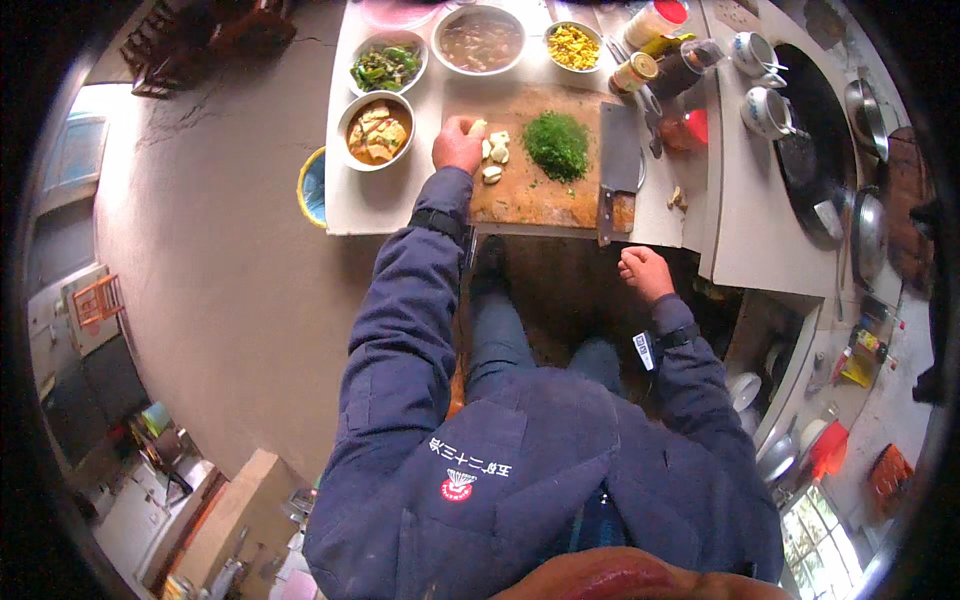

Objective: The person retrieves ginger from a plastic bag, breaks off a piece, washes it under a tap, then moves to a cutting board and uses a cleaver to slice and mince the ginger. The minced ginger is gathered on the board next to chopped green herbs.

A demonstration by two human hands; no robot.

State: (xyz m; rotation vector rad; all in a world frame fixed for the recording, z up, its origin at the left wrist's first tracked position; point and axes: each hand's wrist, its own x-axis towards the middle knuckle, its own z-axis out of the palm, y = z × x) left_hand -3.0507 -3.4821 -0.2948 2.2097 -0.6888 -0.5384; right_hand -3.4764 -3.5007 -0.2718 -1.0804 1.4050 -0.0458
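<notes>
My left hand (457, 146) is at the left side of a wooden cutting board (510, 214), its fingertips pinched on a pale garlic clove (478, 126). Right beside those fingers lie several peeled garlic cloves (496, 146). A mound of finely chopped green herbs (556, 145) sits at the middle of the board. Along the board's right side rests a cleaver (619, 150), its dark handle pointing towards me and reaching past the board's front edge. Below that handle, off the table's front edge, my right hand (646, 271) hovers with curled fingers and nothing visible in them.
Left of the board stand a bowl of tofu-like pieces in broth (377, 133) and a bowl of cooked greens (386, 64). Behind it are a soup bowl (480, 41) and a bowl of yellow food (574, 46). Jars (634, 73) crowd the right; beyond sits a large wok (814, 142).
</notes>
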